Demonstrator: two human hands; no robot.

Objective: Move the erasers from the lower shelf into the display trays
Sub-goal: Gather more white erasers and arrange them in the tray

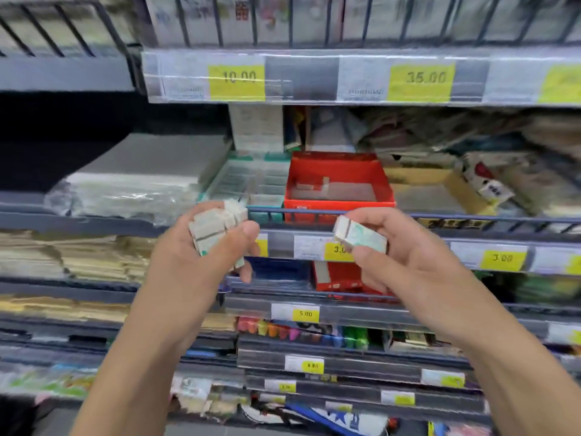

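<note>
- Erasers are in both our hands: the left hand [204, 250] grips a loose stack of erasers [217, 229], fingers and thumb curled round it, while the right hand [405, 256] pinches a couple of wrapped erasers [361, 236] between thumb and fingertips.
- Both hands hover in front of the wire rail of the shelf [471, 217] that carries the trays, just short of it and not yet over any tray.
- Directly behind the rail stands a red display tray [339, 204]; we see only a few erasers lying on its floor, so it looks mostly unfilled.
- To its left sits a clear tray with green trim [251, 180]; blur keeps us from telling what it holds. To the right is a tan cardboard tray [440, 196].
- Below, a red box [333, 275] shows on the lower shelf between our hands; we cannot tell how many erasers remain in it.
- We judge the task to be in an early or middle stage: one handful is lifted and ready, placement of it is still to do, and more trips likely follow.
</note>
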